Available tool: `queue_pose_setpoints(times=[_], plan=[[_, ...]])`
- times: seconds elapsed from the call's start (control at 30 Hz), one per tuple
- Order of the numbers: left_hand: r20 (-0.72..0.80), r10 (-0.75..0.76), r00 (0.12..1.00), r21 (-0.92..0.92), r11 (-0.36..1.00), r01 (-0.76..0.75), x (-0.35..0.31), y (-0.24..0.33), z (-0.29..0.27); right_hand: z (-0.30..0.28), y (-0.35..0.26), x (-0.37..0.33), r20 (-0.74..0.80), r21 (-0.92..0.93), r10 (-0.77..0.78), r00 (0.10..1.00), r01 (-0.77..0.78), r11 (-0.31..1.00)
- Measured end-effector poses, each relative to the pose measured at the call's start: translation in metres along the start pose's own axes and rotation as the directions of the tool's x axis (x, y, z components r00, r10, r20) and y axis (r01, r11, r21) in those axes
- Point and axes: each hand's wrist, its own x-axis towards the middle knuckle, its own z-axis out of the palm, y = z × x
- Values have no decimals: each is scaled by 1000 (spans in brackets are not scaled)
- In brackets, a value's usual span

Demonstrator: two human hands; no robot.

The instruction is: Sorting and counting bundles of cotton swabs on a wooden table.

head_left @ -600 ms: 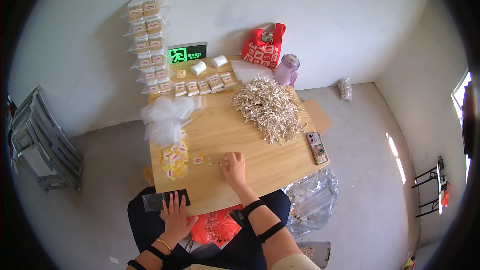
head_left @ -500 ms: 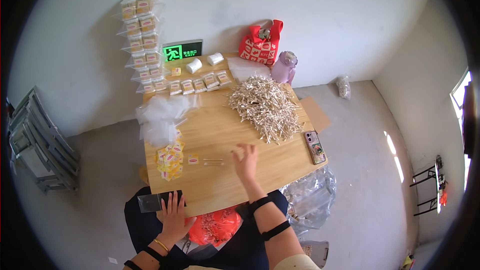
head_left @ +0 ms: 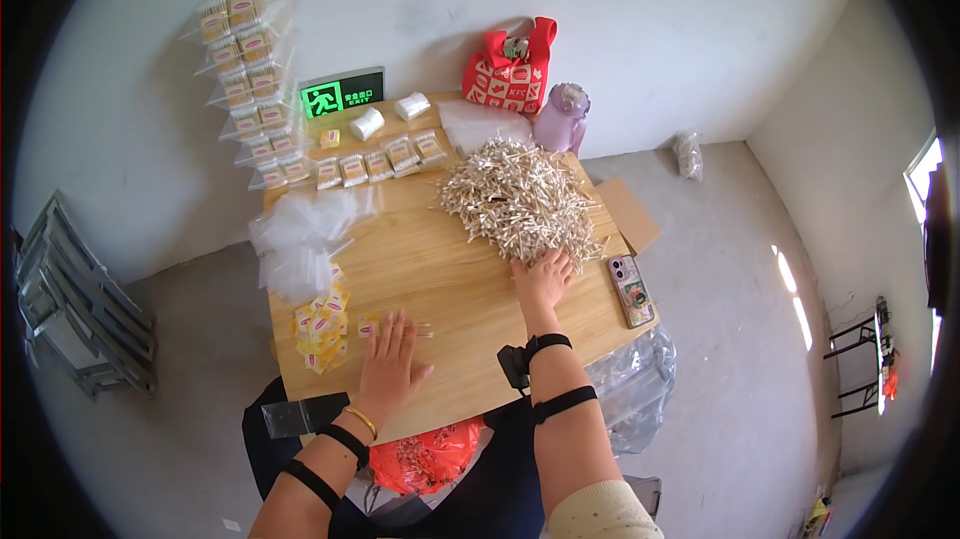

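Note:
My right hand (head_left: 543, 281) reaches to the near edge of a large heap of cotton swabs (head_left: 515, 199), fingers spread and touching it. Flat on the table, my left hand (head_left: 392, 364) lies with its fingers stretched out. Its fingertips partly cover a small yellow-and-white card (head_left: 366, 326) and a few loose cotton swabs (head_left: 424, 326). A loose pile of similar cards (head_left: 320, 334) sits to its left. Behind that pile are clear plastic bags (head_left: 300, 239). A black object with a clear part (head_left: 300, 416) rests at the table's near left corner.
Several packs of swabs (head_left: 380, 166) line the back, near two white rolls (head_left: 367, 123). A tall stack of bagged packs (head_left: 245, 84) stands back left. A phone (head_left: 630, 291) lies right; a purple bottle (head_left: 563, 121) and red bag (head_left: 508, 69) stand behind the heap.
My right hand has moved right and forward to the swab heap. My left hand has left the black object and come forward over the card and swabs. The view has shifted slightly.

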Motion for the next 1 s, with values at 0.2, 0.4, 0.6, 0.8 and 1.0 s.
queue_pose_setpoints(times=[0.2,0.4,0.6,0.8,1.0], plan=[[16,3,1000,-30,1000,-2,-10,-1,3,6,23,-22,-25,26,-255,967,256,966],[39,63,997,-78,995,-60,-46,4,1,-2,25,-82,0,161,-511,860,504,848],[46,59,997,-53,997,-56,-61,12,-1,-6,-12,-135,91,289,-703,706,656,697],[64,65,996,-56,997,-61,-67,11,-5,-7,-46,-155,158,293,-819,551,766,572],[-58,-113,992,-134,985,104,-70,-20,-27,-25,-44,-149,213,413,-763,611,651,637]])
